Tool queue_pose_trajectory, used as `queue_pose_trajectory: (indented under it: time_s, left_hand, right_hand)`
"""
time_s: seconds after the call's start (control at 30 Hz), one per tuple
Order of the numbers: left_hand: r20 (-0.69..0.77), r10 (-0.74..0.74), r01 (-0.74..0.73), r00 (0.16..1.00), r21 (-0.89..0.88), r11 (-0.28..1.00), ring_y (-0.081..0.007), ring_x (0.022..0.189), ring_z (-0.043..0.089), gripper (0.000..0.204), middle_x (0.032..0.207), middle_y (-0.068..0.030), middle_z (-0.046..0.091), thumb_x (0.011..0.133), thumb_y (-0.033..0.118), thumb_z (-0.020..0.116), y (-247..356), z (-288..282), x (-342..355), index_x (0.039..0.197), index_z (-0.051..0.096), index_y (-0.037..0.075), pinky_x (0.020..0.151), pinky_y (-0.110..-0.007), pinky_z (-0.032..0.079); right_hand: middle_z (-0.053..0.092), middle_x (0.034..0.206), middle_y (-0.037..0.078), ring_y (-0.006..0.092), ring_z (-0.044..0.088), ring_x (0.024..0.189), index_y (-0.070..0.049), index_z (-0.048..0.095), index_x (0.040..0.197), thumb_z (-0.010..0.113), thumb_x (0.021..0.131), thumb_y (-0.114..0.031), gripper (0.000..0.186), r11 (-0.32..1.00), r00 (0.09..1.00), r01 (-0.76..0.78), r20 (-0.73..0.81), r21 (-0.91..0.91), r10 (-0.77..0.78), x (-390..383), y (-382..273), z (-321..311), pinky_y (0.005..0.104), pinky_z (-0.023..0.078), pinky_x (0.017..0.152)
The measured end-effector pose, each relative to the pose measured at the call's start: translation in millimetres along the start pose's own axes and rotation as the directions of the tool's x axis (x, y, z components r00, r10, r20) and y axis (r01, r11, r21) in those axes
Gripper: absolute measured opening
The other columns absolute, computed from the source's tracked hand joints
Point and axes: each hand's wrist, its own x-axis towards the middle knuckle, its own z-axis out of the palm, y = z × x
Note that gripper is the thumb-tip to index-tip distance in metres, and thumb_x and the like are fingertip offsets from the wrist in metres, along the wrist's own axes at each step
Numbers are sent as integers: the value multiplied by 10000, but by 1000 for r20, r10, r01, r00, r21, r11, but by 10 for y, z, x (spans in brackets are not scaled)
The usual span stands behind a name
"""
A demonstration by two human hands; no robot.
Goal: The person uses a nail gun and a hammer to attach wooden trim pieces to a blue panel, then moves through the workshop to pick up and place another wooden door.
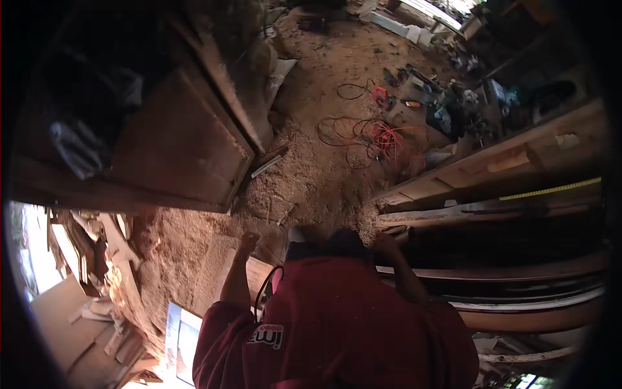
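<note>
Both my arms hang beside my maroon shirt [363, 311], bare from the sleeves down. On the left, my left hand [248, 242] is small in view, its fingers loosely curled, with nothing seen in it. Shavings-covered ground and a pale board [259, 275] lie below it. My right hand [386, 242] hangs at my other side, close to the ends of long stacked boards [440, 217]. Shade blurs its fingers, and no held thing shows. A grey shoe tip [296, 235] peeks out in front of my body.
A large brown wooden panel [188, 142] stands at left. Ahead, a tangled orange cord [387, 137] and a black cable [350, 91] lie on the sawdust floor [304, 110]. Cluttered tools [434, 104] sit far right. Wood offcuts [116, 330] are heaped lower left. A yellow measuring tape [551, 190] lies across boards.
</note>
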Motion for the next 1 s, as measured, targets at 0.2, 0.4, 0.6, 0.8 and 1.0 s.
queue_pose_trajectory:
  time_s: [0.2, 0.4, 0.6, 0.8, 1.0]
  left_hand:
    - [436, 3, -88, 900, 173, 981, -172, 882, 616, 495, 1026, -78, 635, 879, 442, 631, 1977, 520, -225, 1216, 555, 87, 699, -336, 507]
    - [783, 84, -466, 616, 277, 840, -222, 1115, 561, 538, 1205, -109, 585, 919, 474, 558, 3818, 1140, -72, 1302, 506, 100, 895, -356, 475]
    - [984, -29, -754, 175, 153, 638, -267, 1200, 510, 517, 1316, -141, 510, 956, 391, 526, 5443, 2187, -57, 1359, 442, 78, 969, -398, 438]
    - [982, -140, -901, 129, 175, 396, -296, 1217, 489, 587, 1284, -184, 512, 974, 500, 394, 6365, 2706, 279, 1321, 467, 33, 1018, -376, 389]
    - [985, -168, -878, 29, 105, 467, -309, 1193, 503, 605, 1267, -195, 533, 966, 520, 397, 7143, 2819, 1134, 1290, 492, 18, 1002, -388, 397]
  right_hand:
    - [618, 800, 96, 224, 609, 751, -39, 559, 941, 597, 848, -302, 282, 875, 929, -370, 126, 311, 348, -133, 765, 908, 373, 476, 685]
    - [652, 835, 122, 206, 627, 714, -48, 577, 1058, 625, 844, -279, 318, 776, 866, -500, 217, 385, 450, 790, 1060, 945, 361, 496, 654]
    - [686, 869, 148, 187, 645, 677, -57, 596, 1175, 652, 840, -256, 393, 764, 884, -412, 13, 497, 468, 2445, 1446, -168, 350, 517, 624]
    - [680, 817, 151, 240, 654, 740, -29, 588, 1185, 619, 828, -259, 426, 571, 843, -145, -201, 808, 499, 3411, 1654, -1696, 351, 508, 697]
    - [666, 972, 191, 306, 652, 904, -59, 592, 1192, 634, 824, -273, 428, 836, 864, -339, -208, 431, 458, 3854, 2315, -1565, 374, 510, 777]
